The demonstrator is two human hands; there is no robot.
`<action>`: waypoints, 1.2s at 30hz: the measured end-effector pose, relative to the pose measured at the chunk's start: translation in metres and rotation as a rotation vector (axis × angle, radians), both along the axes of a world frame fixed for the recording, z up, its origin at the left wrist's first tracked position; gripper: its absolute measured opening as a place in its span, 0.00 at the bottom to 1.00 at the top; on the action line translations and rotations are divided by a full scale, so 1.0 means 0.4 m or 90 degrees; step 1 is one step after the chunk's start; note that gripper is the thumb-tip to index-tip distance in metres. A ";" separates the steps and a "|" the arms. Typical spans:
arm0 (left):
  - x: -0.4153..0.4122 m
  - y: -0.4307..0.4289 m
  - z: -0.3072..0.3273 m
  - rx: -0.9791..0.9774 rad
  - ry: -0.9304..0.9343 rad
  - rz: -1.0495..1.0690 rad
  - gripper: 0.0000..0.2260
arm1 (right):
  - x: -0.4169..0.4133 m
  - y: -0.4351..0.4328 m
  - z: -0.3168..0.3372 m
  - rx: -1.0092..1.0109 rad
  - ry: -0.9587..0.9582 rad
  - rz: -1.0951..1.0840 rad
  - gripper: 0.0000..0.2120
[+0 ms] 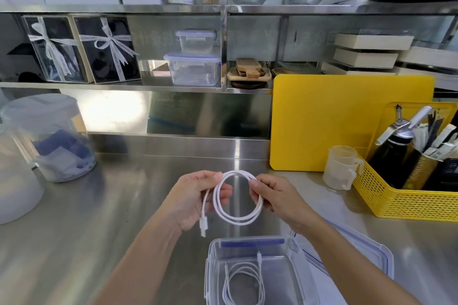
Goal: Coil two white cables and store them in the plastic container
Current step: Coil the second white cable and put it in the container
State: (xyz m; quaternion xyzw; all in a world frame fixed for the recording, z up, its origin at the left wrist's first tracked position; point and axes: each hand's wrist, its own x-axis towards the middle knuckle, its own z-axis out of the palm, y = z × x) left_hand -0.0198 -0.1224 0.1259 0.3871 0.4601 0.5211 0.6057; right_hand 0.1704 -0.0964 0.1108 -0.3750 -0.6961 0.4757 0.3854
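Observation:
I hold a white cable (238, 218) wound into a round double loop above the steel counter. My left hand (195, 198) pinches the loop's top left, and a white plug end hangs down below that palm. My right hand (275, 195) pinches the loop's top right. Below my hands stands an open clear plastic container (213, 262) with blue clips. A second white cable (244, 287) lies coiled on its floor. The container's lid (359, 252) rests beside it on the right, partly under my right forearm.
A yellow mesh basket (406, 203) with a black dispenser and sachets stands at the right, a clear measuring cup (340, 168) beside it. A yellow cutting board (347, 121) leans on the back wall. A lidded plastic jar (49, 138) stands at the left. Shelves above carry boxes and containers.

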 end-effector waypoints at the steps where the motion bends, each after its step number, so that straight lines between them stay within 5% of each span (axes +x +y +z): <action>1: -0.016 0.000 0.007 -0.035 0.026 -0.038 0.08 | 0.011 0.007 0.005 -0.002 -0.049 0.023 0.15; 7: -0.053 0.006 0.003 -0.105 0.184 -0.091 0.12 | 0.011 0.037 -0.013 0.091 -0.418 0.062 0.15; 12: -0.039 -0.017 -0.040 -0.084 0.056 -0.246 0.02 | 0.001 0.039 -0.017 0.089 -0.346 0.018 0.16; 17: 0.008 -0.026 -0.086 0.017 -0.098 -0.160 0.07 | 0.007 0.032 -0.016 0.019 -0.235 0.041 0.17; 20: 0.042 -0.019 -0.086 0.075 0.092 -0.023 0.18 | 0.009 0.033 -0.023 0.013 -0.205 0.022 0.17; 25: 0.076 -0.026 -0.093 0.159 0.503 0.113 0.18 | -0.005 0.032 -0.043 0.069 -0.275 -0.009 0.15; 29: 0.100 -0.022 -0.107 0.189 0.614 0.204 0.13 | -0.023 0.024 -0.056 0.108 -0.300 -0.027 0.14; 36: 0.095 -0.002 -0.132 0.104 0.644 0.218 0.08 | -0.040 0.019 -0.067 0.191 -0.339 -0.034 0.14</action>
